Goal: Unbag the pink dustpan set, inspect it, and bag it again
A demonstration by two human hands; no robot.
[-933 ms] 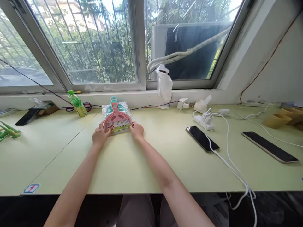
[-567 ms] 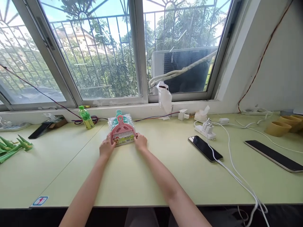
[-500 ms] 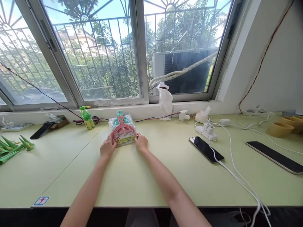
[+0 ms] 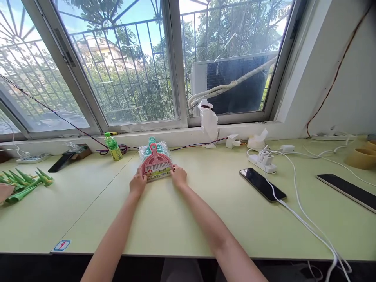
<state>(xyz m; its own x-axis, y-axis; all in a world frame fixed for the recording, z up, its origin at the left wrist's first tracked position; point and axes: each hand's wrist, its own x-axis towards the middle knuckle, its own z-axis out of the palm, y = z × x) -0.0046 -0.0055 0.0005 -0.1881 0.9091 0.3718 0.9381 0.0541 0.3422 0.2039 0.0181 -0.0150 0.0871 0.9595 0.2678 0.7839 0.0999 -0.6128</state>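
Your view has swung up and a little left over the last second; your hands and the load haven't shifted against the table (image 4: 182, 223). Left hand (image 4: 137, 184) is curled on the near left corner of the pink dustpan-and-brush set (image 4: 156, 159), thumb toward the label; right hand (image 4: 179, 177) grips the near right corner. Both narrow, holding the set between them. It sits just right of the table seam, toward the window side, handle pointing away from you, with teal handles (image 4: 161, 148) and clear wrap (image 4: 143, 150) showing behind it. Can't tell how many pieces are under there, nor how your fingers sit below the edge. Bottle (image 4: 113, 147) is left of it, near but not touching; phone (image 4: 262, 185) well apart on the right. New at the left edge: what looks like another person's hand (image 4: 4, 192), by the green pieces (image 4: 28, 188), cut off by the border. My read: you're in a steady two-handed hold, placement unchanged, other hand well clear of your load.
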